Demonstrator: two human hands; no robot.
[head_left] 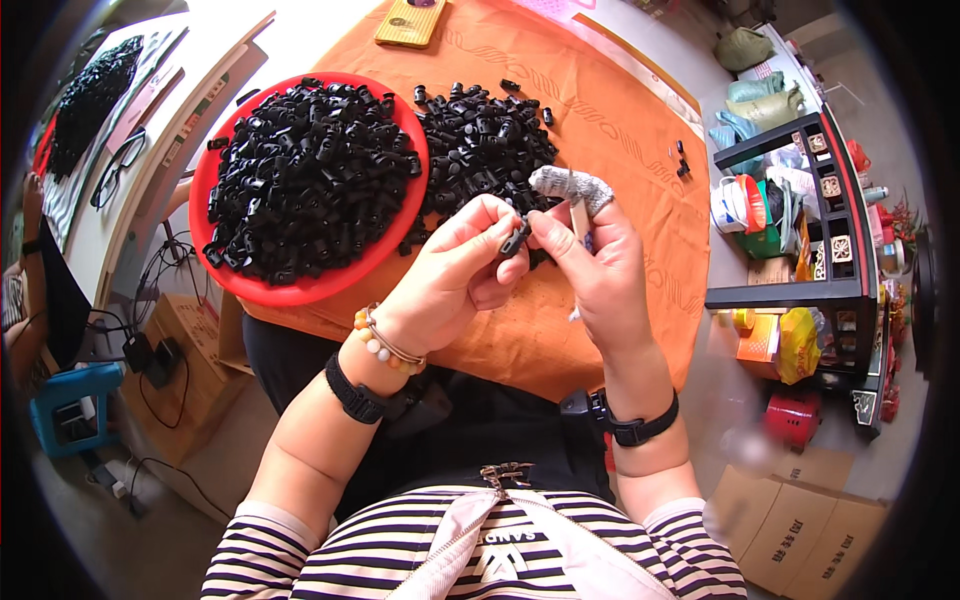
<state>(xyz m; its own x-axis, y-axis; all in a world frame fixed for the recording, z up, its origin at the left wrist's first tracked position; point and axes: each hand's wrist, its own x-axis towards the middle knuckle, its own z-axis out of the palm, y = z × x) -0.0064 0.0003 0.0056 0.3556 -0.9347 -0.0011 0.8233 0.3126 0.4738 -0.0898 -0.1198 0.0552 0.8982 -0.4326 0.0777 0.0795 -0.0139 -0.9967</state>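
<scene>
Between the thumb and fingers of my left hand [462,262] is a small black cord lock [514,240], tilted, above the table's near side. My right hand [605,270] is close beside it, its thumb tip at the cord lock's upper end. A grey knitted finger cover [570,186] sits on its index finger. A pale flat strip [580,222] shows between that thumb and the fingers; its kind I cannot make out. Just beyond my hands lies a loose pile of black cord locks [485,140]. To its left, a round red basin [420,125] is heaped with similar black pieces.
An orange cloth [640,215] covers the table. On it are a yellow case [411,22] at the far edge and a few stray black pieces [683,160] at right. A dark shelf [790,295] with bags stands right, cardboard boxes [790,525] below. Glasses [120,168] lie left.
</scene>
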